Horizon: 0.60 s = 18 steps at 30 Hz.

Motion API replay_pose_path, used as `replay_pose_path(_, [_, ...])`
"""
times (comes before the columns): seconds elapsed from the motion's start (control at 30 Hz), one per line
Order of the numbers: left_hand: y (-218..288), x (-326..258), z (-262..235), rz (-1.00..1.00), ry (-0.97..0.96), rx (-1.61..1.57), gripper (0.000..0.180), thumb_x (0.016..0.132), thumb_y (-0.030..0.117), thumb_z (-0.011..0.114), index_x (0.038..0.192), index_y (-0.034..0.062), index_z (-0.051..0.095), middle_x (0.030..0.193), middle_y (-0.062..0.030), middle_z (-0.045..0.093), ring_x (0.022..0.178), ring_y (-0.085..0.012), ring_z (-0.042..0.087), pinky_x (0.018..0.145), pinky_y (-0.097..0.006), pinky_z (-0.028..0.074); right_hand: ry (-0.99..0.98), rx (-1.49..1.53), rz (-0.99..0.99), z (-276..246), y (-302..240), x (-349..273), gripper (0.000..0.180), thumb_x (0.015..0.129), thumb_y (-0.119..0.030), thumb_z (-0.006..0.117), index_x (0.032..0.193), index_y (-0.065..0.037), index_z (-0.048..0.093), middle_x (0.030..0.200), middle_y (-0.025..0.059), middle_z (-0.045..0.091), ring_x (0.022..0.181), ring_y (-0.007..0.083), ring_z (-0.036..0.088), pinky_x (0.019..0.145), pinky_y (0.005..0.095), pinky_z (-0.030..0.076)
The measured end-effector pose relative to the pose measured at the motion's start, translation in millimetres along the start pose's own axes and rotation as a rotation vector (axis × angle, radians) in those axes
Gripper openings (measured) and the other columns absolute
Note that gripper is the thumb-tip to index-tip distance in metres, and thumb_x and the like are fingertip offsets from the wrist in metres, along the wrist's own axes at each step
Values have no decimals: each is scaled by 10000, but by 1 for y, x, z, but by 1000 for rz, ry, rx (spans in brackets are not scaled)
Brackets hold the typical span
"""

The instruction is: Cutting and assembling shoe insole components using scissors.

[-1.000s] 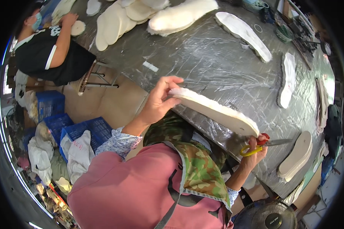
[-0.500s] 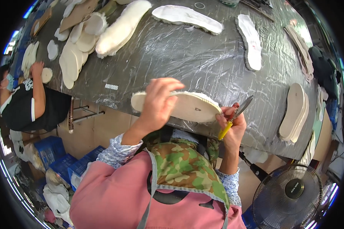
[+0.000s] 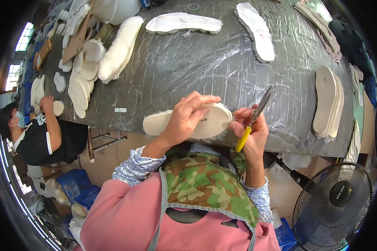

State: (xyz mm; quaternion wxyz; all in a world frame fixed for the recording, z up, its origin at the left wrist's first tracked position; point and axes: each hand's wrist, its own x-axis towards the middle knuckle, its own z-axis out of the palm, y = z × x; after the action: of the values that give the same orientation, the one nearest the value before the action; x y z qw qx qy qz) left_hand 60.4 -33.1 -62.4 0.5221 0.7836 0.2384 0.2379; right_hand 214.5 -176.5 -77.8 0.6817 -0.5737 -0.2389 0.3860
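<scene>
A cream shoe insole (image 3: 215, 125) with a fuzzy pile edge lies across the table's near edge, flat backing up. My left hand (image 3: 186, 117) grips it across the middle, thumb on the backing and fingers reaching toward its far edge. A small dark mark on the backing is partly covered by that hand. At the insole's right end, my right hand (image 3: 255, 131) holds scissors (image 3: 262, 104) with a yellow handle in the palm, blades pointing up and away. The thumb and fingertips of that hand are beside the insole's rounded end.
Fleecy insoles (image 3: 184, 22) lie farther back, another insole (image 3: 255, 31) to their right. Stacked insoles (image 3: 327, 100) sit at the right, more cut pieces (image 3: 80, 92) at the left. A co-worker (image 3: 46, 129) sits left. A fan (image 3: 333, 205) stands at lower right.
My left hand has slid right along the insole, nearer its right end and partly over the dark mark. The scissors point more upright. The view has shifted, moving the background.
</scene>
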Motion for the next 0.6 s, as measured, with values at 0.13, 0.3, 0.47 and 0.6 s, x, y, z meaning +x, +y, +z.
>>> replay_pose_path(0.13, [-7, -4, -5, -72, 45, -168, 211, 939, 15, 562, 1135, 21, 641, 972, -21, 606, 930, -113, 579, 834, -249, 453, 20, -386, 18, -14, -9, -9, 541, 687, -152, 893, 1048, -17, 513, 913, 64, 608, 810, 141, 563, 751, 286, 475])
replay_pose_path(0.3, [-8, -4, -11, -158, 93, -319, 179, 972, 41, 533, 1126, 11, 618, 1037, -20, 601, 970, -103, 572, 872, -251, 454, -90, -852, -148, -15, -29, -21, 711, 607, -435, 894, 1016, -17, 490, 885, 111, 486, 804, 307, 495, 736, 401, 411])
replay_pose_path(0.47, [-3, -7, -11, -131, 164, -231, 188, 988, 71, 538, 1157, 8, 592, 1045, -10, 599, 971, -87, 563, 889, -244, 444, -103, -1013, -183, -5, -31, -24, 769, 617, -493, 867, 1075, 5, 502, 928, 121, 514, 864, 320, 527, 774, 412, 420])
replay_pose_path(0.6, [7, -10, -10, -78, 184, -185, 194, 984, 79, 541, 1161, 8, 580, 1053, -16, 554, 984, -95, 541, 895, -248, 426, -115, -998, -213, -2, -28, -18, 799, 606, -475, 876, 1106, 23, 501, 926, 131, 509, 843, 328, 520, 762, 419, 431])
